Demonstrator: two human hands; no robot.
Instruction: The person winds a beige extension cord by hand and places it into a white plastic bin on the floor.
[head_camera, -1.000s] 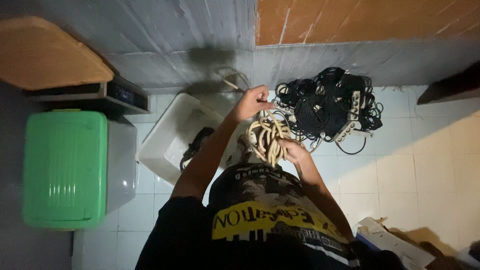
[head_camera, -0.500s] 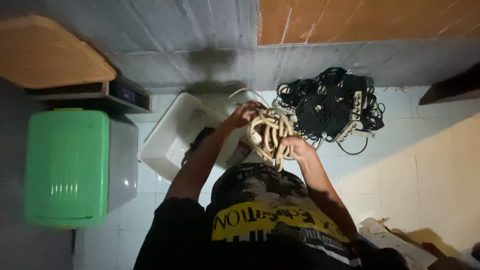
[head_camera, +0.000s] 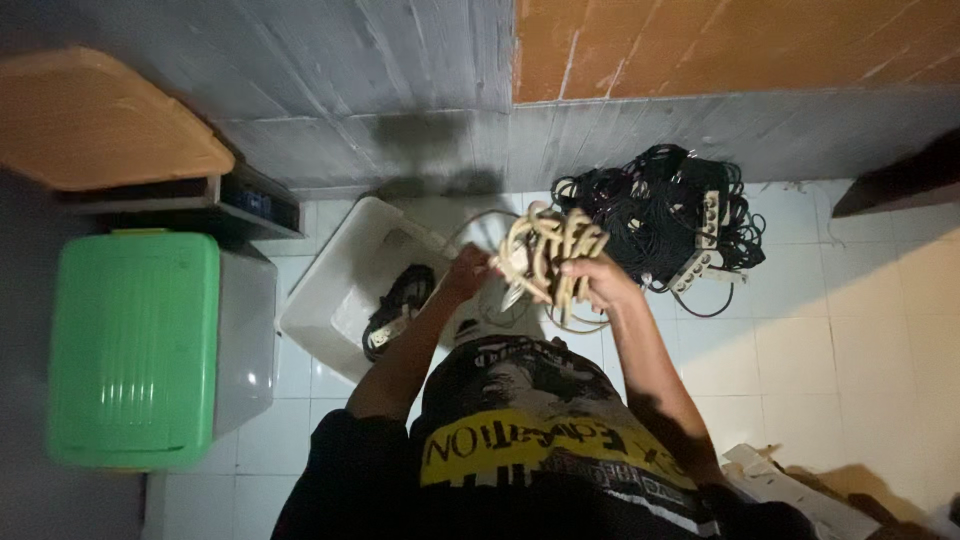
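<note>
A bundle of pale cream cable hangs in loose loops in front of the person's chest, above the white tiled floor; the right hand is closed around the loops from the right side, and the left hand pinches the bundle's left edge with curled fingers. Just below and left of the hands an open white plastic bin holds a dark coiled cord, and behind the bundle a tangled heap of black cables with white power strips lies against the grey wall. Farther left stands a box with a green lid.
</note>
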